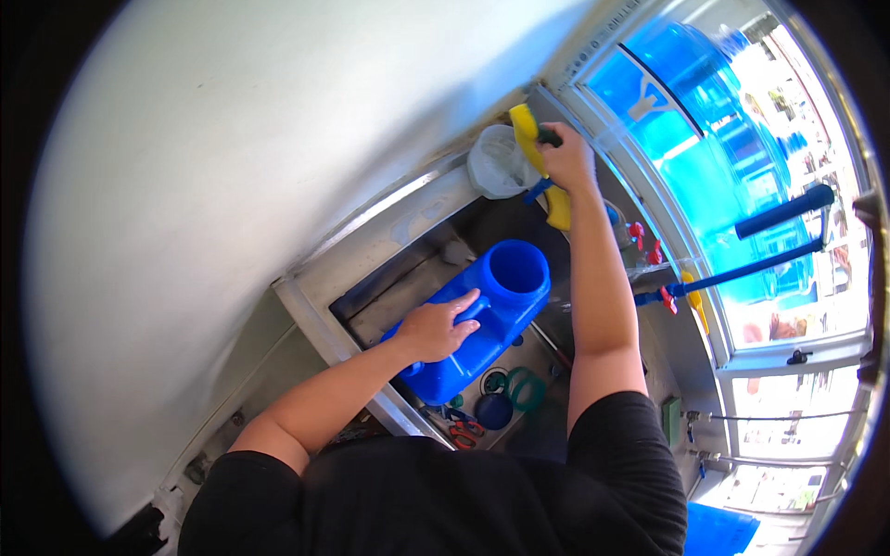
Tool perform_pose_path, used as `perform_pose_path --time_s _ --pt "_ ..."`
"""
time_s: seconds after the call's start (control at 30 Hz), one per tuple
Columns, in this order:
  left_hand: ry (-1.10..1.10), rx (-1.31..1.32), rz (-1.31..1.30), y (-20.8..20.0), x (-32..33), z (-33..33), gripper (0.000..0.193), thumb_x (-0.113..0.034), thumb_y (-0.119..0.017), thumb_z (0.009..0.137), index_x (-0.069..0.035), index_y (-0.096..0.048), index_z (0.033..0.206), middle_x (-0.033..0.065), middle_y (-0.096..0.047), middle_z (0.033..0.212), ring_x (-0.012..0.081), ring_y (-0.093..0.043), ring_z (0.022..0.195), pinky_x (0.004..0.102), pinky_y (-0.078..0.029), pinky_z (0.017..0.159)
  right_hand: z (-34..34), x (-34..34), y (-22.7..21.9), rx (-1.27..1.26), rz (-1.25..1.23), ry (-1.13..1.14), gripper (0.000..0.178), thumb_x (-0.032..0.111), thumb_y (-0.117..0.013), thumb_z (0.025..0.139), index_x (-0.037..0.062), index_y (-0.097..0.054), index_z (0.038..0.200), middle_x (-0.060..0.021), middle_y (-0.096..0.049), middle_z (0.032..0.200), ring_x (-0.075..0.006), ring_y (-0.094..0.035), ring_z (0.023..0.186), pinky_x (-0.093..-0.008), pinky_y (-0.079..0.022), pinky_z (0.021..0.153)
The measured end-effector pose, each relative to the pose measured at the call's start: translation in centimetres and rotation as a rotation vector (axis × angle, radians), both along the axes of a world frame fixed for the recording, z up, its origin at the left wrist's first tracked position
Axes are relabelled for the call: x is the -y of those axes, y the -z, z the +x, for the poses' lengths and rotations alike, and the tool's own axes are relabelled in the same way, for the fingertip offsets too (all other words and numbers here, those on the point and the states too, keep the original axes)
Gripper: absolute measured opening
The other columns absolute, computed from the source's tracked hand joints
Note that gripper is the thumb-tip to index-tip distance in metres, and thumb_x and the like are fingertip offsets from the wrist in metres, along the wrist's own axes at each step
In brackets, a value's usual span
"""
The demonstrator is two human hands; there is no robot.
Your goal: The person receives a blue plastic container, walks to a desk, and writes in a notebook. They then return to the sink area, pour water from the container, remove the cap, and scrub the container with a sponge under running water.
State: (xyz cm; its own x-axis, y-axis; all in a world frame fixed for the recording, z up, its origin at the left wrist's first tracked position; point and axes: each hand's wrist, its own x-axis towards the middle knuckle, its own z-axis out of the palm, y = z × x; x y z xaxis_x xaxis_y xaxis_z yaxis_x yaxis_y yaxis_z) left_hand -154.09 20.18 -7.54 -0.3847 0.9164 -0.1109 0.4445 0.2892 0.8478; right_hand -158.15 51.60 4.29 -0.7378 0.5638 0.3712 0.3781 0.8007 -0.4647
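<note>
Left hand: arm bent, palm down, fingers spread flat on the jug.
Right hand: arm stretched forward, fingers closed around a yellow sponge.
Jug: blue, wide-mouthed, lying tilted in the steel sink.
</note>
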Motion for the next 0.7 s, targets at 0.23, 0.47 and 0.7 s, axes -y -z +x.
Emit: perform_pose_path --time_s 0.23,0.47,0.7 --pt "-0.222 0.614 0.088 2.2 0.2 -1.2 0.057 -0.022 -0.061 0.096 -0.01 -0.041 0.148 0.0015 -0.058 0.077 0.0072 -0.053 0.065 0.024 -0.049 0.059 17.8 3.3 4.3 -0.578 -0.564 0.086 0.056 0.003 -0.051 0.083 0.0145 -0.054 0.138 -0.0077 -0.063 0.125 -0.0194 -0.059 0.112 -0.0325 -0.048 0.094" --pt "-0.382 0.536 -0.235 4.7 -0.5 -1.2 0.057 -0.024 -0.054 0.1 -0.008 -0.033 0.151 0.0063 -0.061 0.086 0.011 -0.055 0.072 0.0268 -0.051 0.068 26.9 14.7 30.9 0.081 -0.64 0.617 0.06 0.048 -0.04 0.099 0.0062 -0.049 0.141 -0.0303 -0.01 0.158 -0.0448 -0.009 0.147 -0.0507 -0.008 0.119" --pt "-0.185 -0.268 -0.425 6.8 -1.2 -1.1 0.05 -0.042 -0.046 0.1 -0.001 -0.054 0.127 0.0252 -0.067 0.102 0.0397 -0.065 0.094 0.0469 -0.051 0.084 22.8 23.6 22.5 0.121 -0.249 0.018 0.082 0.037 -0.053 0.094 0.0004 -0.01 0.154 -0.0267 -0.006 0.159 -0.0434 -0.002 0.148 -0.0511 0.0 0.12"
